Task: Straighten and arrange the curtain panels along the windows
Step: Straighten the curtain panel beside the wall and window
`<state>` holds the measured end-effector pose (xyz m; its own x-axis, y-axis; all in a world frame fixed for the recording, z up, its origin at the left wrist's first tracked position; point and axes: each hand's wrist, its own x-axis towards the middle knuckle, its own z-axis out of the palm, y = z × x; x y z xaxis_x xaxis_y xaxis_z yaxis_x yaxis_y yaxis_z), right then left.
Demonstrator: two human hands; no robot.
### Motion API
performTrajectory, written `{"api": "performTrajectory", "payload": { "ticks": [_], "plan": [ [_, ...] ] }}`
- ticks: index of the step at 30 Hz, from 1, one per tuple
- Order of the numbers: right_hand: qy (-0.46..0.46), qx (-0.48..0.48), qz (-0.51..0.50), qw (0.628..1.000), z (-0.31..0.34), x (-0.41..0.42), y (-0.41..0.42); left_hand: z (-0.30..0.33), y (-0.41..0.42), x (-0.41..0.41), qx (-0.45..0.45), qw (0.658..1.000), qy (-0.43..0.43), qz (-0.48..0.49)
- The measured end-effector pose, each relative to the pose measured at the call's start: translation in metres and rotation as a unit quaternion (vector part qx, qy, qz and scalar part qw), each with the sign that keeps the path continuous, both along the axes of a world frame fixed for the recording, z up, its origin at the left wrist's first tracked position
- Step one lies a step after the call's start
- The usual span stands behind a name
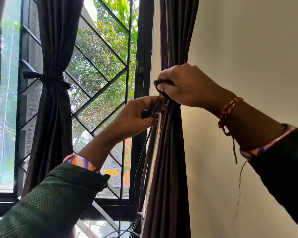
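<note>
Right curtain panel (169, 152), gathered into a narrow bundle at the window frame's (142, 48) right edge, just beside the bare wall (248, 48). Right hand (184, 86) grasps a loop of the dark tie strap (157, 85); left hand (138, 114) pinches the strap's other end against the bundle. Left curtain panel (53, 100) hangs tied, well apart, with open grille (100, 66) between the two.
</note>
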<state>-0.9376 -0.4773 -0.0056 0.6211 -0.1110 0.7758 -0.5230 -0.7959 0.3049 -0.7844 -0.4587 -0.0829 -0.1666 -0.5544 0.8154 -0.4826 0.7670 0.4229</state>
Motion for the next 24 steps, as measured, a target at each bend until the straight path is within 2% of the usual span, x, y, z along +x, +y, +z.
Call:
{"api": "performTrajectory", "payload": {
  "ticks": [3, 6, 10, 11, 13, 15, 17, 20, 24],
  "plan": [
    [-0.004, 0.034, 0.005, 0.999, 0.006, 0.002, -0.003, 0.002, -0.004, 0.005, -0.111, 0.982, -0.118, 0.096],
    [-0.015, 0.05, -0.008, 0.999, 0.012, 0.001, -0.006, 0.004, -0.008, 0.008, -0.19, 0.935, -0.226, 0.196],
    [-0.028, 0.09, -0.006, 0.996, 0.016, 0.001, -0.008, 0.01, -0.01, 0.005, -0.29, 0.895, -0.237, 0.242],
    [-0.031, 0.101, -0.002, 0.994, 0.017, 0.001, -0.007, 0.013, -0.009, 0.002, -0.331, 0.869, -0.244, 0.273],
    [-0.043, 0.134, 0.003, 0.99, 0.019, 0.002, -0.005, 0.019, -0.008, -0.002, -0.422, 0.792, -0.285, 0.336],
    [-0.065, 0.188, 0.016, 0.98, 0.021, 0.001, -0.002, 0.026, -0.007, -0.005, -0.491, 0.723, -0.333, 0.355],
    [-0.082, 0.235, 0.026, 0.968, 0.023, 0.001, 0.0, 0.034, -0.009, -0.003, -0.52, 0.679, -0.397, 0.334],
    [-0.113, 0.268, 0.022, 0.956, 0.025, 0.001, 0.002, 0.042, -0.011, 0.002, -0.506, 0.635, -0.491, 0.315],
    [-0.145, 0.239, 0.023, 0.96, 0.024, 0.006, 0.007, 0.047, -0.01, -0.001, -0.496, 0.613, -0.496, 0.364]
  ]
}}
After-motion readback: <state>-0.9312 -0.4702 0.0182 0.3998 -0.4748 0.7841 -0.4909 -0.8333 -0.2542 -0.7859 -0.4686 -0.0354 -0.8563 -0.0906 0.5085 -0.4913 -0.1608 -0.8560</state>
